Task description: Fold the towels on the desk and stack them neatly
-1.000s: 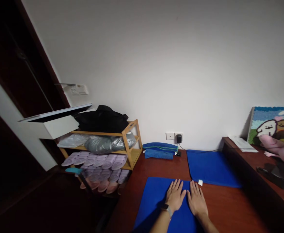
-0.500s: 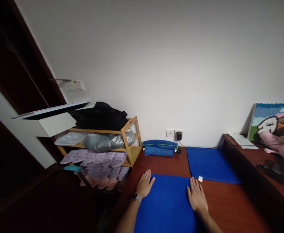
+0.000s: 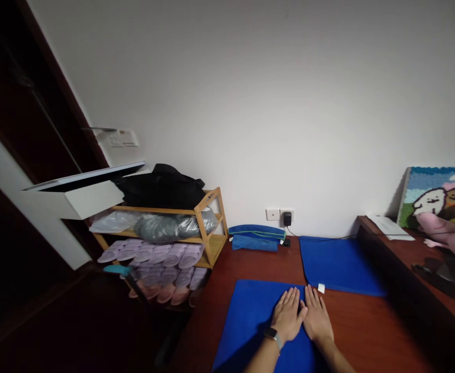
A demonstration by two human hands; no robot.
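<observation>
A blue towel [image 3: 246, 311] lies spread on the reddish-brown table [image 3: 361, 321]. Flat on its right part rests my left hand [image 3: 288, 314], fingers stretched out, with a watch on the wrist. Close beside it, my right hand [image 3: 317, 317] lies palm down along the towel's right edge, its fingers also straight. The left thumb reaches to the right hand. Neither hand holds anything. Beyond my right hand, a second blue towel [image 3: 339, 264] with a white tag [image 3: 321, 288] lies flat.
Folded blue cloths [image 3: 255, 238] lie by the wall under a plugged-in black adapter [image 3: 287, 218]. At left stands a wooden rack [image 3: 211, 228] with lilac slippers [image 3: 175, 254] and a black bag [image 3: 161, 189]. A raised ledge [image 3: 390, 248] at right bears a pink plush toy [image 3: 444, 233].
My left hand has moved right across the towel, from its left edge to beside my right hand. The right hand has stayed in place.
</observation>
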